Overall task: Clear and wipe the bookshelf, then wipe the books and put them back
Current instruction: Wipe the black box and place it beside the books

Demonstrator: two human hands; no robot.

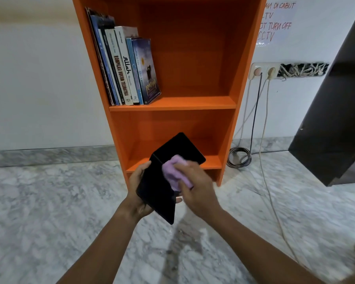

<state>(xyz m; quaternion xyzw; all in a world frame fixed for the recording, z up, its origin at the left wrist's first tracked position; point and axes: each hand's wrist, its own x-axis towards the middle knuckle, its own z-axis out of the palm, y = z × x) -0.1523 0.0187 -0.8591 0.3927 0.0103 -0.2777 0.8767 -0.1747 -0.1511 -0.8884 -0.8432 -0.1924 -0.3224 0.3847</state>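
Note:
An orange bookshelf (172,103) stands against the white wall. Several books (127,66) lean together at the left of its upper shelf; the lower shelf holds nothing. In front of the lower shelf my left hand (138,193) grips a black book (162,181) from below and the left, holding it tilted. My right hand (195,187) holds a bunched purple cloth (173,171) pressed against the black cover. The right hand looks blurred.
Grey marble floor (49,212) spreads around the shelf. To the right, a wall socket (262,71) feeds cables (262,140) that hang down and coil on the floor. A dark cabinet (336,111) juts in at the far right.

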